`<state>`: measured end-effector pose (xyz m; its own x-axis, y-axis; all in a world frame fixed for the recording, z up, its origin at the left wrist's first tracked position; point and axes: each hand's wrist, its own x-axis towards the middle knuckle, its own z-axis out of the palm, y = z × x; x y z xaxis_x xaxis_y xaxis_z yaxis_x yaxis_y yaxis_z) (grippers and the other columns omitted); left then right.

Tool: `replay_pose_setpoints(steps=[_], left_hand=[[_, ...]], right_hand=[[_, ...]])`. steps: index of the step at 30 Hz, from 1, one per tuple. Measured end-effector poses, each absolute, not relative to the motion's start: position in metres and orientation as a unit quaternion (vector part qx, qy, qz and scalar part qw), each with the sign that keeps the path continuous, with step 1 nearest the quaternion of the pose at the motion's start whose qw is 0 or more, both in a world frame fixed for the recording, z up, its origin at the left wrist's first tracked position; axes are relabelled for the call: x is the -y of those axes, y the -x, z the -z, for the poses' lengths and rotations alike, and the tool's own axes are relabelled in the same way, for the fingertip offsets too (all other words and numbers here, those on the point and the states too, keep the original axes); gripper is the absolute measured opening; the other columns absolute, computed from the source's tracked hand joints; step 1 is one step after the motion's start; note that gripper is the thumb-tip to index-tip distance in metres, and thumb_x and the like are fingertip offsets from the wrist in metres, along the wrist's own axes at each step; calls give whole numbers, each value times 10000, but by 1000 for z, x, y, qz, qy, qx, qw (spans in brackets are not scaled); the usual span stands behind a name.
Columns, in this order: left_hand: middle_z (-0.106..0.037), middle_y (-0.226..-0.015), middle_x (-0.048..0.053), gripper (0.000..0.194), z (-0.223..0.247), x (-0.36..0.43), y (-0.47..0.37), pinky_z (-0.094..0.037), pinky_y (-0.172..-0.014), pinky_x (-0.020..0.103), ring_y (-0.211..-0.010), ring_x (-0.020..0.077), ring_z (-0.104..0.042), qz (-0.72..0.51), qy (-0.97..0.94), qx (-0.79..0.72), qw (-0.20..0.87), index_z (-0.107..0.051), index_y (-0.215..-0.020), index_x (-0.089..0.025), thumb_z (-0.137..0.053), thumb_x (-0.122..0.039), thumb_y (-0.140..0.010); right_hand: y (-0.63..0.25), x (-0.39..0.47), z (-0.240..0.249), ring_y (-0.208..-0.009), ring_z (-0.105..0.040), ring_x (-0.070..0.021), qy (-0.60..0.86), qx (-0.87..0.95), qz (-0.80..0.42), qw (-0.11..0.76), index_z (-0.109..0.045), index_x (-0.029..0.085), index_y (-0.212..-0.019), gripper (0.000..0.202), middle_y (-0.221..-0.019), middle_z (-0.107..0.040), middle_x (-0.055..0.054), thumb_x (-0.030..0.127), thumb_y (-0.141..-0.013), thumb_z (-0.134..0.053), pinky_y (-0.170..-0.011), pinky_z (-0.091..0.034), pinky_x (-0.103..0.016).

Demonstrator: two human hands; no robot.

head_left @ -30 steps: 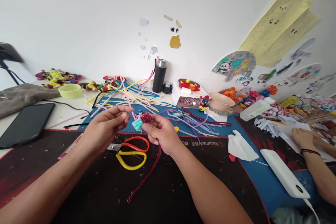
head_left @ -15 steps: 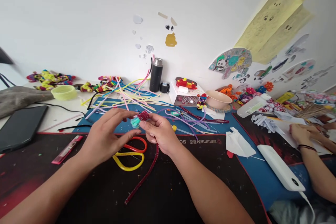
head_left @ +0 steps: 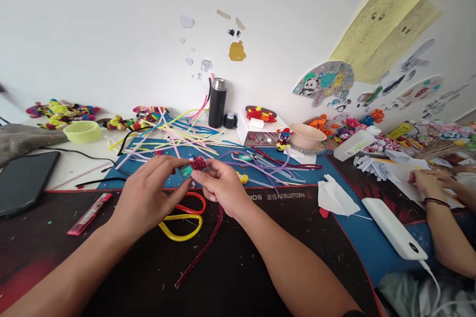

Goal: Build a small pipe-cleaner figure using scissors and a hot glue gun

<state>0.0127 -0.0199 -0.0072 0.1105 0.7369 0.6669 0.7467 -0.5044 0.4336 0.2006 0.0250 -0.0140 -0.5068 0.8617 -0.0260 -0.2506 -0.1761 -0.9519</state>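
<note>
The right hand's grip (head_left: 222, 185) is pinching a small fuzzy maroon-and-turquoise piece (head_left: 198, 162) between thumb and fingers, holding it above the dark mat (head_left: 241, 267). The left hand's grip (head_left: 154, 193) is bracketing the turquoise side, forefinger above and thumb below; whether it is clenching on the piece, one cannot tell. A maroon fuzzy stem (head_left: 208, 247) is trailing down from under the right hand onto the mat, just beside the yellow-and-red-handled scissors (head_left: 182, 236).

At the back of the bench (head_left: 74, 171), a black flask (head_left: 217, 104) is standing upright near the wall, its steel top showing and its inside hidden, with a small black cup (head_left: 230, 120) sitting just beside it. A white box (head_left: 243, 129) is showing small, indistinct items through its front and is carrying a red-and-yellow fuzzy figure (head_left: 261, 115) on top. To its right, a pale pink bowl (head_left: 308, 134) is resting upright on a woven ring; its contents are not making themselves visible. On the left, a round pale-green container (head_left: 82, 132) is lying near fuzzy figures, its contents unclear. A translucent bottle (head_left: 355, 144) is leaning on its side at right, its fill indistinct. A slim pink case (head_left: 89, 214) is lying left of the left hand, holding something pale.
</note>
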Motion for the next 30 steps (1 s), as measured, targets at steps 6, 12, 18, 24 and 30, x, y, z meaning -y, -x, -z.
replay_pose_setpoints(steps=[6, 12, 18, 24, 30], left_hand=[[-822, -1043, 104, 222, 11, 20, -15, -526, -967, 485, -999, 363, -739, 422, 735, 530, 13, -777, -1146, -298, -733, -346, -934], [-807, -966, 98, 199, 10, 23, -20, -516, -895, 460, -930, 352, -737, 411, 727, 549, 33, -776, -1117, -286, -705, -345, -940], [-791, -925, 83, 205, 10, 23, -22, -513, -882, 442, -884, 333, -734, 422, 726, 542, 40, -778, -1143, -284, -696, -340, -964], [-784, -907, 70, 296, 10, 23, -20, -510, -901, 432, -885, 331, -737, 424, 724, 543, 35, -763, -1249, -291, -720, -353, -964], [-792, -947, 74, 408, 17, 24, -18, -510, -902, 418, -903, 325, -744, 428, 708, 562, 25, -709, -1358, -301, -739, -361, -955]], right_hand=[[-200, -26, 17, -424, -379, -59, 319, 509, -693, 399, -662, 204, -1086, 543, -612, -495, 122, 539, -759, -937, -412, -247, -249], [-198, -25, 19, -409, -403, -59, 326, 511, -687, 402, -638, 207, -1101, 536, -656, -569, 106, 508, -770, -933, -397, -267, -250], [-198, -25, 16, -420, -392, -57, 321, 503, -696, 400, -643, 205, -1076, 536, -644, -540, 111, 524, -760, -937, -408, -260, -254], [-200, -25, 15, -425, -385, -62, 324, 502, -695, 400, -637, 203, -1079, 537, -606, -506, 123, 506, -759, -943, -416, -240, -257], [-199, -26, 16, -427, -375, -61, 322, 505, -693, 401, -647, 211, -1053, 508, -628, -530, 112, 519, -769, -934, -416, -244, -261]])
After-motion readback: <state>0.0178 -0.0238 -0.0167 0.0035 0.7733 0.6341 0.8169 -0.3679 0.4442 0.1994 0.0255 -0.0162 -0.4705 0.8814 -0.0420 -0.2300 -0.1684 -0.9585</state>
